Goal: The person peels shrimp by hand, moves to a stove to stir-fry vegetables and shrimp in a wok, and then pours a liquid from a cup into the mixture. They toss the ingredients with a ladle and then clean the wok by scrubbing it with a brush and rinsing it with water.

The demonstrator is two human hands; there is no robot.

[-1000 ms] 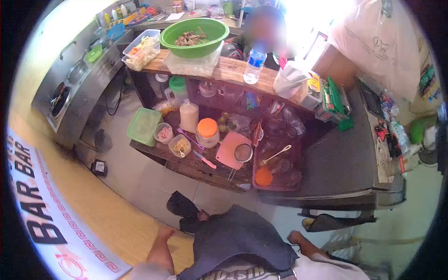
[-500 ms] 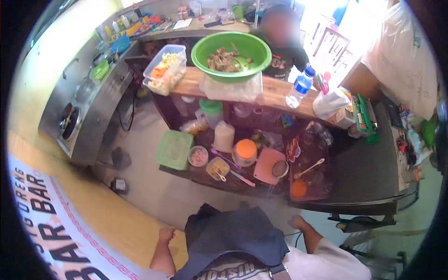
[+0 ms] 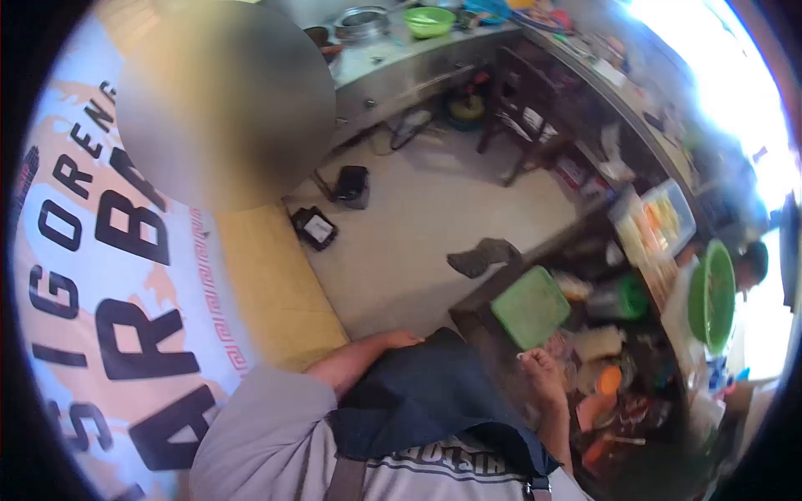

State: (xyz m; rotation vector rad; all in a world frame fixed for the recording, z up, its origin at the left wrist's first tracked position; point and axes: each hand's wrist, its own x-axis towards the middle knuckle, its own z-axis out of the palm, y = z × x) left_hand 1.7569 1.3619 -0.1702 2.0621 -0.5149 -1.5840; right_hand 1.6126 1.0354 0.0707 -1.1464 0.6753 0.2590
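Observation:
My right hand (image 3: 545, 372) is raised beside the counter, just below the green-lidded container (image 3: 532, 307). Its fingers are curled together, with a small whitish spot at the fingertips that is too small to name. My left hand (image 3: 401, 338) lies against the upper left edge of the dark apron (image 3: 443, 388) I wear; its fingers are mostly hidden. Past my right hand, on the counter's lower level, are a jar with an orange lid (image 3: 609, 381) and a pink board (image 3: 595, 411), both blurred.
A wooden shelf carries a clear box of cut vegetables (image 3: 664, 219) and a large green basin (image 3: 712, 296). A dark cloth (image 3: 482, 257) lies on the floor. Small black objects (image 3: 316, 229) stand by the yellow wall. Across the floor runs a steel counter (image 3: 393, 79).
The view has swung toward the banner and floor, so the counter now sits at the right. My right hand has come up beside the counter; my left hand has moved against the apron.

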